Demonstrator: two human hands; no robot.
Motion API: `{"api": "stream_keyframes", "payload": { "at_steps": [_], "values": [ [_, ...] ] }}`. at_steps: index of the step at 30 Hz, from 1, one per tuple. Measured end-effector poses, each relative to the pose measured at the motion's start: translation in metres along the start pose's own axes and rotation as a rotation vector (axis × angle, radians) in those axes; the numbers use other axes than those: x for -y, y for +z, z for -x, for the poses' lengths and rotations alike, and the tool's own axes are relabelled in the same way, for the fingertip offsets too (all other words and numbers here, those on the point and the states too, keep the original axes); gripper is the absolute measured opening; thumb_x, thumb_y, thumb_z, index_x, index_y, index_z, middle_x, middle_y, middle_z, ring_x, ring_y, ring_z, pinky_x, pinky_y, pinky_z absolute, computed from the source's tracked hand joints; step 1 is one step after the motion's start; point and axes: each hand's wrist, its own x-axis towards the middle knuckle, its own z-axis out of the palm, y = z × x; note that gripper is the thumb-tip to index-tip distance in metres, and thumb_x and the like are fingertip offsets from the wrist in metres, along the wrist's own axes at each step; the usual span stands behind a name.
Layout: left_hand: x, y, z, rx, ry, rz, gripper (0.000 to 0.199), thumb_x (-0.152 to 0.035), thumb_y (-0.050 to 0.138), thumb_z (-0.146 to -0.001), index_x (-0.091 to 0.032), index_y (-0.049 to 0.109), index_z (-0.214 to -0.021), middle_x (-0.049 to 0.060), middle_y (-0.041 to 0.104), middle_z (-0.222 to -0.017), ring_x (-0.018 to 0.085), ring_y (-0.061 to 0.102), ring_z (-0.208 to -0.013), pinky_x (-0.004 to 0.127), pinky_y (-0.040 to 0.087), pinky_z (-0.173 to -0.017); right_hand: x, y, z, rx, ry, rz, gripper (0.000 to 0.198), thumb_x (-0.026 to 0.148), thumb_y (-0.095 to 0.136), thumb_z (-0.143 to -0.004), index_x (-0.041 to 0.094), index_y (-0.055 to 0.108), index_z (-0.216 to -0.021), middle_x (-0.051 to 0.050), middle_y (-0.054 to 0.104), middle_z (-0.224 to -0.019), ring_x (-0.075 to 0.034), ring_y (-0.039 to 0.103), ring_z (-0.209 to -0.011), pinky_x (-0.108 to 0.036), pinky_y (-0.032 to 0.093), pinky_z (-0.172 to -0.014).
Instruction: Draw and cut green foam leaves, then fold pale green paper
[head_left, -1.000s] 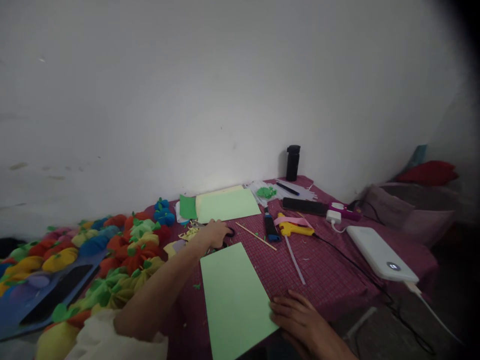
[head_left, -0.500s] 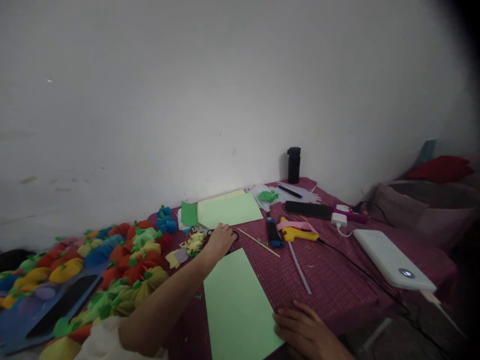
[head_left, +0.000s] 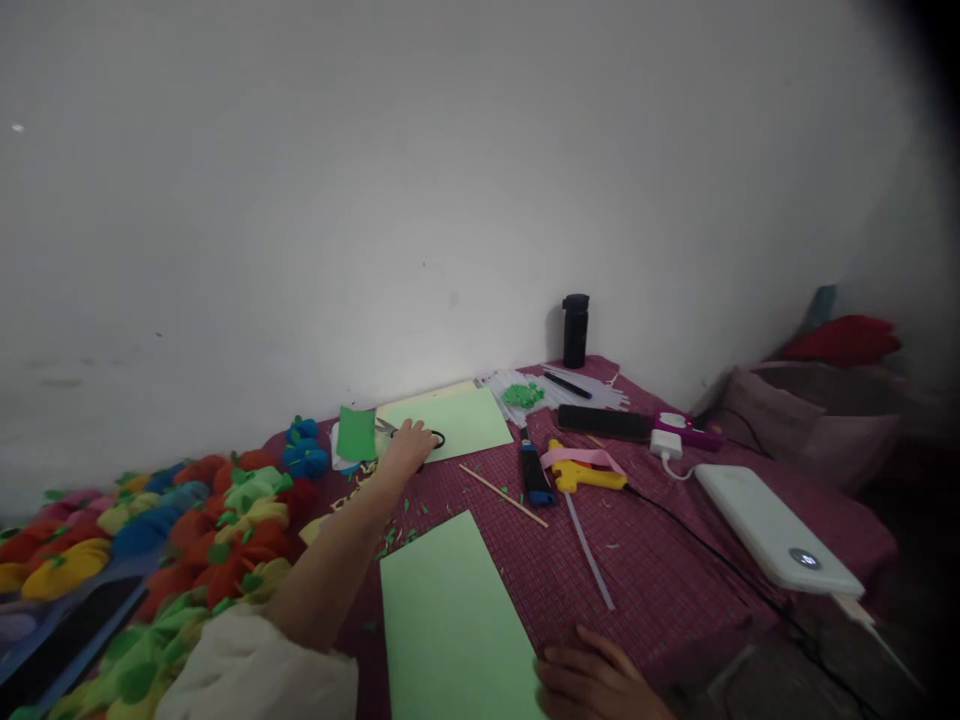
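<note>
Stretched out across the table, my left hand (head_left: 409, 447) is closed over a pair of scissors (head_left: 385, 426). Their blades point left and a black handle loop shows to the right of my fingers. Beneath them lies a stack of pale green sheets (head_left: 472, 420) at the back. My right hand (head_left: 596, 682) rests at the bottom with fingers extended, touching the right edge of a pale green sheet (head_left: 457, 620) lying in front of me. A small dark green piece (head_left: 356, 435) sits left of the scissor tips.
Colourful soft petalled pieces (head_left: 225, 540) crowd the left side. A wooden stick (head_left: 502, 495), blue-black cutter (head_left: 536, 475), yellow glue gun (head_left: 589, 473) with cable, black phone (head_left: 604, 422), power strip (head_left: 690, 428) and white power bank (head_left: 776, 525) occupy the right. A black bottle (head_left: 575, 330) stands behind.
My left hand has moved the scissors away from me, from beside the pale scraps onto the back sheets. My right hand stays at the front sheet's edge. The view has shifted slightly.
</note>
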Motion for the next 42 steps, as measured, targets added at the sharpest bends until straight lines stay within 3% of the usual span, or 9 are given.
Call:
{"api": "stream_keyframes", "payload": {
  "at_steps": [3, 5, 10, 17, 21, 28, 33, 36, 42],
  "values": [
    [0.002, 0.011, -0.005, 0.009, -0.017, 0.026, 0.015, -0.022, 0.053, -0.088, -0.015, 0.059, -0.1, 0.006, 0.061, -0.095, 0.022, 0.055, -0.092, 0.04, 0.04, -0.082, 0.0, -0.001, -0.002, 0.029, -0.004, 0.001, 0.021, 0.029, 0.049, -0.092, 0.023, 0.062, -0.107, 0.004, 0.073, -0.1, -0.011, 0.065, -0.095, -0.022, 0.045, -0.093],
    [0.002, 0.011, -0.006, 0.006, -0.019, 0.056, 0.017, -0.02, 0.053, -0.088, -0.016, 0.058, -0.103, 0.008, 0.061, -0.096, 0.022, 0.055, -0.093, 0.041, 0.04, -0.083, 0.001, 0.003, 0.001, 0.028, 0.006, 0.019, 0.021, 0.029, 0.051, -0.091, 0.022, 0.062, -0.108, 0.002, 0.072, -0.102, -0.012, 0.064, -0.097, -0.024, 0.044, -0.094],
    [-0.009, -0.016, 0.009, -0.042, 0.005, 0.147, 0.027, -0.008, 0.048, -0.085, -0.018, 0.059, -0.107, 0.012, 0.063, -0.098, 0.027, 0.052, -0.1, 0.04, 0.035, -0.083, 0.008, 0.02, 0.016, -0.018, 0.082, 0.007, 0.026, 0.027, 0.053, -0.089, 0.023, 0.058, -0.115, -0.002, 0.071, -0.105, -0.016, 0.061, -0.103, -0.033, 0.042, -0.097],
    [-0.035, -0.073, 0.101, -0.108, 0.011, 0.302, 0.038, -0.02, 0.051, -0.085, -0.02, 0.05, -0.123, 0.008, 0.059, -0.118, 0.021, 0.053, -0.106, 0.033, 0.038, -0.091, 0.02, 0.016, 0.008, -0.111, 0.262, -0.169, 0.022, 0.02, 0.049, -0.09, 0.022, 0.061, -0.108, -0.006, 0.07, -0.102, -0.017, 0.061, -0.102, -0.033, 0.049, -0.088],
    [-0.041, -0.085, 0.163, -0.176, -0.201, 0.53, 0.033, -0.019, 0.046, -0.085, -0.017, 0.056, -0.116, 0.009, 0.063, -0.112, 0.022, 0.057, -0.104, 0.035, 0.042, -0.09, 0.025, 0.009, -0.009, -0.166, 0.352, -0.197, 0.023, 0.014, 0.046, -0.09, 0.019, 0.061, -0.106, -0.008, 0.069, -0.101, -0.017, 0.062, -0.097, -0.03, 0.053, -0.083],
    [-0.079, -0.073, 0.232, -0.123, -0.364, 0.756, 0.033, -0.016, 0.046, -0.083, -0.02, 0.06, -0.113, 0.006, 0.065, -0.111, 0.022, 0.058, -0.103, 0.036, 0.044, -0.091, 0.024, 0.023, -0.026, -0.158, 0.388, -0.104, 0.023, 0.011, 0.045, -0.088, 0.019, 0.064, -0.096, -0.007, 0.069, -0.096, -0.018, 0.064, -0.089, -0.033, 0.055, -0.078],
    [-0.119, -0.063, 0.264, -0.193, -0.307, 0.822, 0.039, -0.013, 0.045, -0.081, -0.02, 0.057, -0.118, 0.009, 0.061, -0.117, 0.022, 0.055, -0.108, 0.038, 0.044, -0.092, 0.021, 0.025, -0.023, -0.086, 0.415, -0.048, 0.023, 0.01, 0.047, -0.085, 0.019, 0.064, -0.097, -0.008, 0.069, -0.098, -0.019, 0.063, -0.092, -0.036, 0.053, -0.081],
    [-0.135, -0.067, 0.27, -0.221, -0.216, 0.837, 0.046, -0.01, 0.047, -0.078, -0.022, 0.053, -0.122, 0.008, 0.057, -0.122, 0.023, 0.05, -0.115, 0.04, 0.04, -0.097, 0.016, 0.022, -0.016, -0.064, 0.461, 0.007, 0.022, 0.011, 0.047, -0.085, 0.018, 0.064, -0.097, -0.008, 0.069, -0.097, -0.02, 0.063, -0.09, -0.037, 0.053, -0.081],
    [-0.156, -0.068, 0.259, -0.221, -0.213, 0.886, 0.044, -0.012, 0.051, -0.08, -0.023, 0.052, -0.122, 0.008, 0.056, -0.122, 0.024, 0.047, -0.116, 0.044, 0.036, -0.099, 0.012, 0.02, -0.008, -0.034, 0.512, 0.077, 0.022, 0.013, 0.046, -0.086, 0.018, 0.065, -0.095, -0.008, 0.069, -0.097, -0.021, 0.063, -0.091, -0.037, 0.052, -0.082]
  ]
}}
